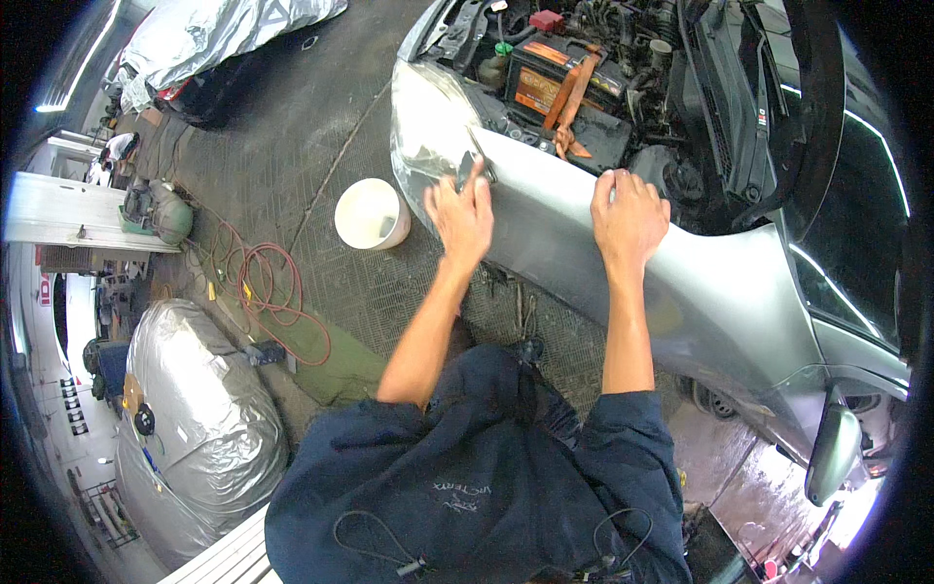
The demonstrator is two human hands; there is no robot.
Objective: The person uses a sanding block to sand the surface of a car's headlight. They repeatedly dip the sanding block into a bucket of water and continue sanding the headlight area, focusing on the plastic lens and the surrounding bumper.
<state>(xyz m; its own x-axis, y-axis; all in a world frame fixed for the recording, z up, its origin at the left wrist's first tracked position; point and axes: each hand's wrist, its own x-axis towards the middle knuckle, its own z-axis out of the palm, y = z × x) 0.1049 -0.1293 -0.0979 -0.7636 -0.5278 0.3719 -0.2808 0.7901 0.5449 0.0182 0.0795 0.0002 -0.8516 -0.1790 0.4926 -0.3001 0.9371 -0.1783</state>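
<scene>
Left hand (460,212): hides a small dark thing on the fender (623,268).
Right fingertips (623,178): curl over its edge.
Wheel (715,399): mostly hidden.

Grey concrete floor (321,88), patterned mat (389,282) beneath the car. White bucket (371,214) on the mat. Red hose (277,297) coiled nearby.
</scene>
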